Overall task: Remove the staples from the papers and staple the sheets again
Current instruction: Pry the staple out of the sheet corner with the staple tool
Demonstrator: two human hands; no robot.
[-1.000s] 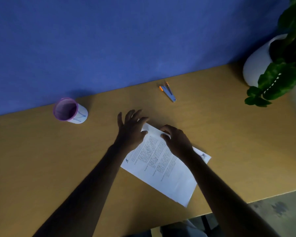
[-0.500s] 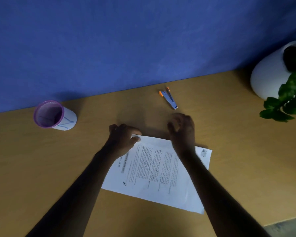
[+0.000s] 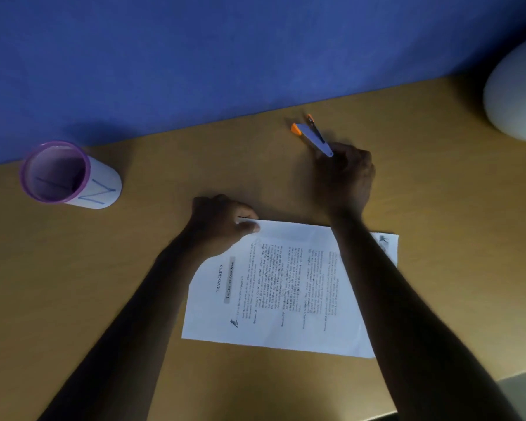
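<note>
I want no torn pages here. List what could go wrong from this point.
1. The left hand pins only one corner of the papers, so they may pivot or tear.
2. The right hand reaches the stapler at its near tip alone; that grip may slip.

Your head camera is looking steeply down and forward over the desk (image 3: 134,299), sitting close above your forearms and facing the blue wall (image 3: 225,56); it is working alone, sharing nothing.
</note>
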